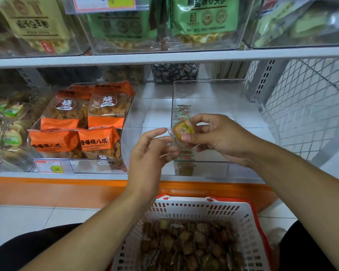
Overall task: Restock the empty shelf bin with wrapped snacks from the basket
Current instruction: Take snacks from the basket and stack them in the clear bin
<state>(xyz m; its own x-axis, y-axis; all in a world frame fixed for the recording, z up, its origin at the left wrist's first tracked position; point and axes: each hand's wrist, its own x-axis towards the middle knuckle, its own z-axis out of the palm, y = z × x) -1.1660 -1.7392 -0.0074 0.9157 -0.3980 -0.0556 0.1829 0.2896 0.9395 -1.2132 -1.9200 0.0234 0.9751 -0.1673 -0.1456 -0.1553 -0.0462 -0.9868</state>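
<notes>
Right hand [219,137] pinches wrapped snack [183,130] over bin [207,87]; left hand [151,151] relaxed, empty.

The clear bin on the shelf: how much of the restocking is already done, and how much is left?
Barely begun. The clear bin holds only a short row of wrapped snacks along its left wall; the rest of its floor is bare. In hand: the right hand pinches one wrapped snack at the bin's front left corner, the left hand beside it at the wrapper's edge. Left: the basket below holds many snacks.
</notes>
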